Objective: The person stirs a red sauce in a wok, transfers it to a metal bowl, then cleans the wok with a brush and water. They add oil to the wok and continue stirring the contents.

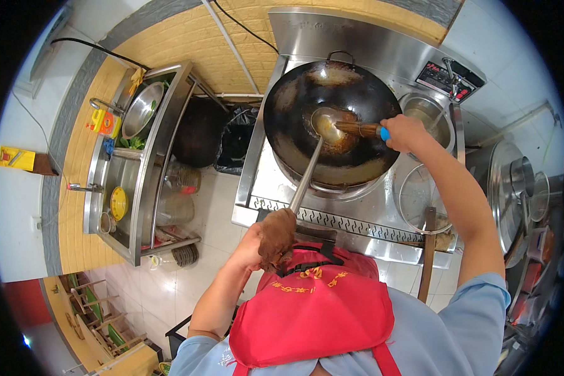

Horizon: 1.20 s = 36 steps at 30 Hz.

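Note:
My left hand [249,246] grips the end of a long-handled metal ladle [306,177], with a brown cloth [277,237] wrapped between palm and handle. The ladle's bowl rests low inside a large blackened wok [291,103] and holds some cloudy liquid. In my right hand [406,134] is a bamboo wok brush [359,129] with a blue band near the grip. Its bristle end reaches over the ladle's bowl; whether they touch, I cannot tell. Brownish liquid and residue [340,146] lie at the wok's bottom.
The wok sits on a stainless-steel stove [268,171]. A metal pot [446,124] with liquid stands under a tap [451,77]. A wooden-handled strainer [430,254] overhangs the front edge. Leftward are a double sink [138,202], a yellow bowl [118,203] and a black-lined bin [237,136].

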Tool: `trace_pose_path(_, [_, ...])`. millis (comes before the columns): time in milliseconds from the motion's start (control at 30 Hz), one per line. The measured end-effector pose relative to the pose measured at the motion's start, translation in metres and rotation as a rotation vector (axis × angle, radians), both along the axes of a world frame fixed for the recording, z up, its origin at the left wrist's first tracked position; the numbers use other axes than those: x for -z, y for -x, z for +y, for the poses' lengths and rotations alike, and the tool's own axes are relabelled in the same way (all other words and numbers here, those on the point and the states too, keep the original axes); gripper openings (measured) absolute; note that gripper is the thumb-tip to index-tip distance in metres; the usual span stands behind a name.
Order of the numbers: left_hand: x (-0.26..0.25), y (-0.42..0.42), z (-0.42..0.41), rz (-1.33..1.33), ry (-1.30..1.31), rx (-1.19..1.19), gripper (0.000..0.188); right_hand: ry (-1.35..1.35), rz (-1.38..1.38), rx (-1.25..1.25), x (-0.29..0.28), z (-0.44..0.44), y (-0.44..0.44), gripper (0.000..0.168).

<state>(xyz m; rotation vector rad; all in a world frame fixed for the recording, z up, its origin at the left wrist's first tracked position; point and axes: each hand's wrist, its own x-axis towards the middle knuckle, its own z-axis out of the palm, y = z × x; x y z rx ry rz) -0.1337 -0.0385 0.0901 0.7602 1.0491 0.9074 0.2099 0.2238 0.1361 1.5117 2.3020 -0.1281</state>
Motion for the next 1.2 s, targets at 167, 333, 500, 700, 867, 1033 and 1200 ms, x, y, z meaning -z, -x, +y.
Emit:
trace_pose_path(167, [0.008,-0.021,-0.002,-0.306,0.338,-0.219,0.026,-0.107,0.09,-0.017,0.047,-0.027,0.04,0.035])
trace_pose_path(333, [0.002,-0.009,-0.002,-0.732,0.321,0.003,0.037,0.128,0.157,0.017,0.009,-0.012,0.027,0.038])
trace_pose_path(500, [0.02,-0.024,-0.005,-0.836,0.374,0.031,0.042,0.022,0.153,0.077,0.032,-0.024,0.039,0.039])
trace_pose_path(700, [0.016,-0.013,-0.001,-0.806,0.379,-0.007,0.043,0.087,0.135,0.002,0.032,-0.002,0.006,0.053])
trace_pose_path(867, [-0.016,-0.019,0.007,-0.327,0.295,-0.115,0.028,0.014,0.186,0.113,0.051,-0.032,0.022,0.043])
trace_pose_path(1033, [-0.021,0.019,0.005,0.426,0.047,0.19,0.028,-0.014,0.208,0.194,0.019,-0.032,0.01,0.039])
trace_pose_path(1200, [-0.048,0.01,0.005,1.551,-0.225,0.551,0.026,-0.031,0.377,0.218,-0.023,-0.043,-0.007,0.041])
